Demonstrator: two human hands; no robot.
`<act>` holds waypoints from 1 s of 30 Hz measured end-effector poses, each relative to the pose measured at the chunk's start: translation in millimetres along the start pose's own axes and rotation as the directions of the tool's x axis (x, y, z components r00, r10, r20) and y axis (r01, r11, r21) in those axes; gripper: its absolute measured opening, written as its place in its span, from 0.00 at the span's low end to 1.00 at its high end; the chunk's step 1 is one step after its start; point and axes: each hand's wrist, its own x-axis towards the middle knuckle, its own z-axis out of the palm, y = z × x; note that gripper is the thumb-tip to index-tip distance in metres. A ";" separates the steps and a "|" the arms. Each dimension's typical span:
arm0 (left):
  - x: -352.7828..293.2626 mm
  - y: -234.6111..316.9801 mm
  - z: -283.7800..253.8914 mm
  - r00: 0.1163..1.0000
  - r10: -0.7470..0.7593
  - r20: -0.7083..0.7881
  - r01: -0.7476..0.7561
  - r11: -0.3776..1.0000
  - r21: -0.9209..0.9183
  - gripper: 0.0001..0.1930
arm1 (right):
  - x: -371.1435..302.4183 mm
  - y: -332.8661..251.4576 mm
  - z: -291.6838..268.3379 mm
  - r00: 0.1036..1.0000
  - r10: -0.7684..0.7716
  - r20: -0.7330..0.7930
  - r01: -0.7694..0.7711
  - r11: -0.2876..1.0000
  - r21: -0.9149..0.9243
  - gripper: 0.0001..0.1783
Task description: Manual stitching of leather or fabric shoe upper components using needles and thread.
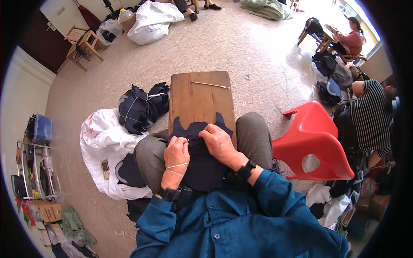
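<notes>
A dark navy cut fabric piece (198,161), with two pointed flaps at its far end, lies across my lap and the near end of a wooden bench (195,99). My left hand (175,154) pinches the fabric at its left side, with a string looped around the wrist. On the right, my right hand (218,141) is closed on the same fabric with thumb and fingertips together. Whether a small tool is also in the fingers is too small to tell. A thin light stick (211,85) rests on the bench's far part.
Tied bundles of dark pieces (140,107) and a white sack (105,142) with a phone (105,170) on it lie left of the bench. A red plastic stool (316,142) stands at my right. Two people (372,116) sit farther right. A wooden chair (84,47) is at far left.
</notes>
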 end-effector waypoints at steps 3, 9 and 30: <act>2.3 -2.5 0.8 0.993 0.119 0.009 -0.118 0.993 -0.011 0.02 | 0.0 1.4 -0.1 1.000 0.005 0.005 -0.005 1.000 -0.014 0.09; -0.2 -4.3 4.0 0.990 0.132 -0.058 -0.138 0.986 -0.099 0.02 | 1.7 0.2 -1.7 1.000 -0.018 -0.004 0.018 1.000 -0.006 0.09; 14.8 -16.8 -8.5 0.971 0.226 0.084 -0.222 0.974 -0.053 0.02 | 1.1 0.4 0.8 0.999 -0.039 -0.027 0.039 0.999 0.003 0.10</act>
